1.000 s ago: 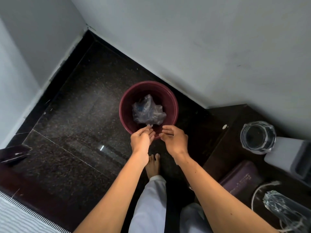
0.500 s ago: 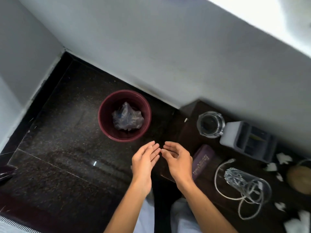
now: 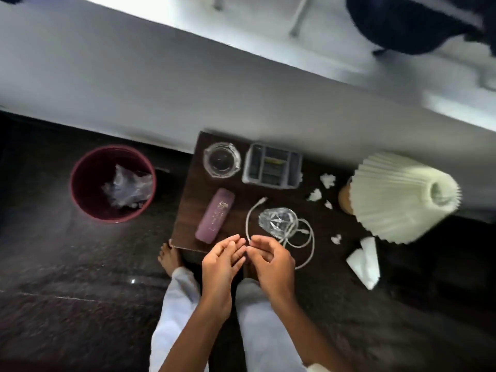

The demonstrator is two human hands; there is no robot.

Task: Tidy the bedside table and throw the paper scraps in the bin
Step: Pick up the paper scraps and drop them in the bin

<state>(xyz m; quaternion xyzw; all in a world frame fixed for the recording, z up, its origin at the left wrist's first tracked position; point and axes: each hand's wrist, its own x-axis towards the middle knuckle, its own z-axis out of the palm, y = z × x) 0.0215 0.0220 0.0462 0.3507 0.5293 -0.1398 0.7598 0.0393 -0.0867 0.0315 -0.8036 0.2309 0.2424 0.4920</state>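
Far left, on floor: dark red round plastic bin (image 3: 88, 208), beside dark wooden bedside table (image 3: 188, 210).
Over near table edge: left hand (image 3: 220, 264), fingers relaxed, empty.
Just beside it: right hand (image 3: 271, 261), fingers loosely curled, pinching nothing.
Reach right, clearing tipped cut-glass tumbler (image 3: 277, 221) and looped white cable (image 3: 308, 237); likely snag risk.
Small crumpled white paper scraps (image 3: 314, 195) scattered on right part of table, just left of cream pleated lampshade (image 3: 397, 194).
Pinch each scrap, collect several in one palm, avoid knocking shade, then carry left and drop well inside bin.
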